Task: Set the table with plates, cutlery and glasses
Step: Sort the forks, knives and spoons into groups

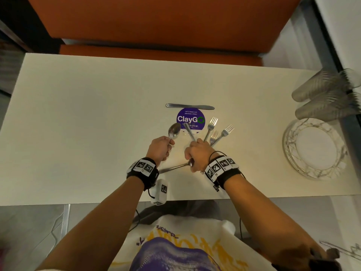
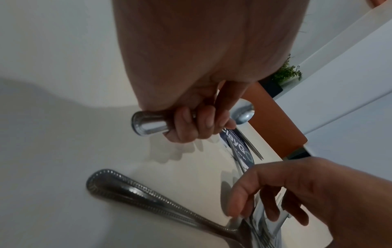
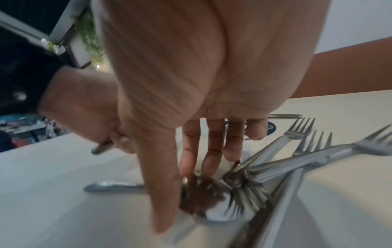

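My left hand (image 1: 160,148) grips the handle of a spoon (image 1: 174,130) (image 2: 243,114) and holds it just above the white table (image 1: 88,114). My right hand (image 1: 199,151) (image 3: 191,184) reaches down over a heap of cutlery, fingers stretched, their tips touching the crossed handles. Three forks (image 1: 212,122) (image 3: 297,132) fan out from under it. A second spoon (image 1: 175,167) (image 2: 127,189) lies by the right thumb, handle pointing left. A knife (image 1: 189,106) lies crosswise beyond a purple sticker (image 1: 190,116).
A stack of marbled plates (image 1: 314,148) sits at the table's right side, with several clear tumblers (image 1: 322,92) lying just beyond it. An orange bench (image 1: 156,26) runs along the far edge. The table's left half is bare.
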The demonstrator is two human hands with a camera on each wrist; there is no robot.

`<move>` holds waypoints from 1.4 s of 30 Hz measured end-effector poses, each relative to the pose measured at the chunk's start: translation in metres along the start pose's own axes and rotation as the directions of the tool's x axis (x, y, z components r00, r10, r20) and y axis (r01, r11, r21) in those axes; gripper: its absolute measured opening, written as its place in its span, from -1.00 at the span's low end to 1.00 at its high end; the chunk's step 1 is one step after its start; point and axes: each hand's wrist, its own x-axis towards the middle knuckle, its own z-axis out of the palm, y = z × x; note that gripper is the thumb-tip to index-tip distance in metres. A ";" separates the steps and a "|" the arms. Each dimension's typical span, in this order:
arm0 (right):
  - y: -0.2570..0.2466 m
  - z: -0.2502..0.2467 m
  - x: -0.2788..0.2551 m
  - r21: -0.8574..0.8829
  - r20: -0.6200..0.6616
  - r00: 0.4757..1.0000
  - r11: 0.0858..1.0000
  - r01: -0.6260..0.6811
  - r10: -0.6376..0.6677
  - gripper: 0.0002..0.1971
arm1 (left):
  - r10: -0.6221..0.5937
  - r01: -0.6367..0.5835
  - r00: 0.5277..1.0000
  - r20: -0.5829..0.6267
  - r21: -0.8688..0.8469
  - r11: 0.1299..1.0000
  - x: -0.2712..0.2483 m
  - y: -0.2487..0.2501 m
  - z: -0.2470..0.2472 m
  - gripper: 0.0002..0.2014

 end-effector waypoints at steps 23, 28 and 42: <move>0.013 -0.084 -0.003 0.760 -0.442 0.828 0.635 0.142 0.344 -0.79 | 0.194 -0.195 0.981 0.012 0.094 0.976 -0.003 0.050 -0.002 -0.78; 0.020 -0.091 0.002 0.801 -0.427 0.815 0.582 0.140 0.391 -0.77 | 0.172 -0.178 0.981 0.087 0.063 0.982 -0.007 0.059 0.009 -0.79; 0.018 -0.079 0.020 0.777 -0.493 0.662 0.628 0.043 0.564 -0.61 | 0.136 -0.126 0.976 0.171 -0.069 0.990 0.007 0.072 0.023 -0.69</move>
